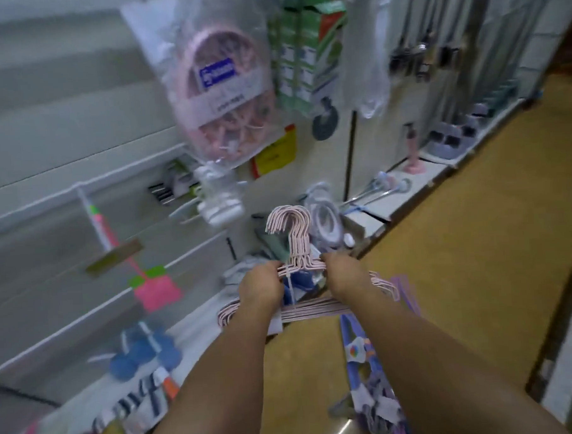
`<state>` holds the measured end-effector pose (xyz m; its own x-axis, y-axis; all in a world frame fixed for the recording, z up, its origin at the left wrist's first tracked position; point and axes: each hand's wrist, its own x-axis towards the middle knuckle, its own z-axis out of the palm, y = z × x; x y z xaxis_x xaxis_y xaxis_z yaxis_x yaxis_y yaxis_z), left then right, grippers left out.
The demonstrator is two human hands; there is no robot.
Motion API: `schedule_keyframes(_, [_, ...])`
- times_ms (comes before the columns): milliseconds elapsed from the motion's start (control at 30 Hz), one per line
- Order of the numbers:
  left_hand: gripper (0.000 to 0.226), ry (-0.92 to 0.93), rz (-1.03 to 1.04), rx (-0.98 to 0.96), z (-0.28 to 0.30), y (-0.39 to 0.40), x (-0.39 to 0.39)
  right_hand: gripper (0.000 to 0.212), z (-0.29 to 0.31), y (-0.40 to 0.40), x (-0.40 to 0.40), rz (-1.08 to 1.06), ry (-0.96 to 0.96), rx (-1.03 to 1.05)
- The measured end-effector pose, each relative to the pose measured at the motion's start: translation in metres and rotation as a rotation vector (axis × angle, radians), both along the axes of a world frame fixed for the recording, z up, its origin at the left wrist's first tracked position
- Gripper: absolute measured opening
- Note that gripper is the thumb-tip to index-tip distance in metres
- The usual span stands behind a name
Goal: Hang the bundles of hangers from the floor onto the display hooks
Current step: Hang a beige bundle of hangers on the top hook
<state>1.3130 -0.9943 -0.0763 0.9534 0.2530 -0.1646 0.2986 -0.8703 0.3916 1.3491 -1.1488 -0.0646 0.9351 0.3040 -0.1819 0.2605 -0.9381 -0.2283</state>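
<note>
Your left hand point(261, 288) and right hand point(343, 275) each grip the pink hanger bundle point(296, 249) by its shoulders, fingers curled, hooks pointing up above your 2 grips

The hangers point(292, 236) are pale pink, the floor point(459, 242) is yellow-brown, and the brush point(156, 288) is bright pink with green.

This is a shop aisle selling household goods. A slatted display wall point(61, 134) fills the nine-to-twelve o'clock side, hung with packaged wares: a bagged pink clip hanger point(220, 88) at eleven o'clock, green boxes point(303, 52) at twelve, and a yellow price tag point(275, 155) below them. A low shelf point(440, 167) of stock runs toward one o'clock beside a tan floor point(459, 242).
</note>
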Motion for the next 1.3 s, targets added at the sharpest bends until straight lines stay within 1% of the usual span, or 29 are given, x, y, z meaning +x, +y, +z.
schedule_keyframes(100, [0.038,-0.020,0.115,0.008,0.000,0.046,-0.038,0.027,0.004,0.049,-0.023,0.122,0.008,-0.005])
schedule_keyframes(233, [0.034,-0.024,0.211,0.031,-0.002,0.098,-0.092,0.030,0.007,0.109,-0.055,0.234,0.018,-0.027])
schedule_keyframes(400, [0.025,-0.028,0.331,0.063,0.000,0.165,-0.165,0.038,0.008,0.187,-0.110,0.328,0.043,-0.016])
schedule_keyframes(567, [0.026,-0.035,0.436,0.078,0.011,0.234,-0.244,0.030,0.012,0.265,-0.181,0.388,0.005,0.029])
schedule_keyframes(700, [0.024,-0.027,0.520,0.083,0.016,0.281,-0.308,0.033,0.015,0.319,-0.233,0.446,-0.037,0.036])
schedule_keyframes(833, [0.026,-0.059,0.581,0.068,0.032,0.318,-0.356,0.032,0.027,0.363,-0.273,0.515,-0.071,0.020])
schedule_keyframes(1033, [0.025,-0.183,0.618,0.097,0.071,0.353,-0.396,0.032,0.072,0.406,-0.307,0.584,-0.187,0.054])
schedule_keyframes(1133, [0.029,-0.254,0.634,0.165,0.099,0.368,-0.402,0.035,0.100,0.423,-0.310,0.593,-0.217,0.119])
schedule_keyframes(1233, [0.030,-0.343,0.679,0.202,0.133,0.378,-0.405,0.032,0.133,0.441,-0.308,0.624,-0.257,0.212])
schedule_keyframes(1300, [0.031,-0.389,0.703,0.208,0.150,0.385,-0.407,0.029,0.152,0.452,-0.306,0.634,-0.290,0.235])
